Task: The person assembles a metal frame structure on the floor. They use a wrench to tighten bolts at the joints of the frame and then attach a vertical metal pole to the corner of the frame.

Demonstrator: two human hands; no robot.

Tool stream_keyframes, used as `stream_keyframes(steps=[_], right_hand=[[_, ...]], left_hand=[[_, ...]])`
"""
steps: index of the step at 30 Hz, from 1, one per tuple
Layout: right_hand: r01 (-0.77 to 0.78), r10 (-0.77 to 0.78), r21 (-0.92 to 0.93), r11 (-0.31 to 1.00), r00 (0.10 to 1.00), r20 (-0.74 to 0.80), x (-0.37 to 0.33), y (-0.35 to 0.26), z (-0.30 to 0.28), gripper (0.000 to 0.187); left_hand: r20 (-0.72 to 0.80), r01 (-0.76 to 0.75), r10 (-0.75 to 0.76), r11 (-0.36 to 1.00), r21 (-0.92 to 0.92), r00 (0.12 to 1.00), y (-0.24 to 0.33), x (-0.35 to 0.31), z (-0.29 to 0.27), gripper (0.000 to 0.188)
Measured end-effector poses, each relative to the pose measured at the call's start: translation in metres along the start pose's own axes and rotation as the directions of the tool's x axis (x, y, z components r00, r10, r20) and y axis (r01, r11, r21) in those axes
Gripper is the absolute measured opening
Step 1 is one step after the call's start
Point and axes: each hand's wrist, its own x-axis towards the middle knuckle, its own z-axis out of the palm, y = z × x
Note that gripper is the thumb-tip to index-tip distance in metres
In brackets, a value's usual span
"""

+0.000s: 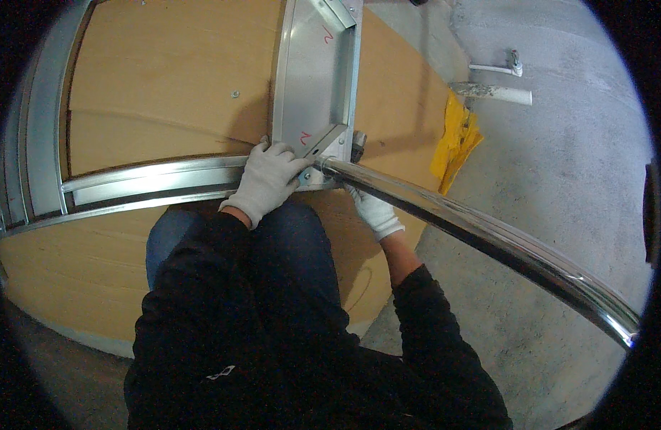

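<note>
A silvery metal frame [155, 180] lies over tan cardboard, with a wide channel-shaped crosspiece [312, 79] running up from its near right corner. My left hand [269, 179], in a white knit glove, is closed over the near rail at that corner, its fingers reaching toward the corner bracket [334, 147]. A shiny round metal tube [481, 222] meets the corner at one end and slants away to the lower right. Below the tube is my gloved right hand [373, 210]; its fingers are hidden under the corner. A small dark piece [358, 145] shows beside the bracket, its kind unclear.
Cardboard [166, 79] spreads under the frame, with a loose small nut or bolt [235, 94] on it. Crumpled yellow material [456, 143] lies at the cardboard's right edge. White pipes [495, 93] are at the upper right, near the grey concrete floor [502, 158].
</note>
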Motion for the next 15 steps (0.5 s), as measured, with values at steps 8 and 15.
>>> stream_keyframes(steps=[8,15], right_hand=[[-0.117,0.089,0.157,0.981,0.981,0.175,0.009,0.006,-0.005,0.029],[-0.029,0.006,0.074,0.997,0.958,0.287,0.018,-0.004,-0.027,0.031]], left_hand=[[-0.008,-0.003,0.003,1.000,0.006,1.000,0.000,-0.001,-0.001,0.039],[-0.043,-0.029,0.029,1.000,-0.001,0.999,-0.002,-0.001,0.003,0.039]])
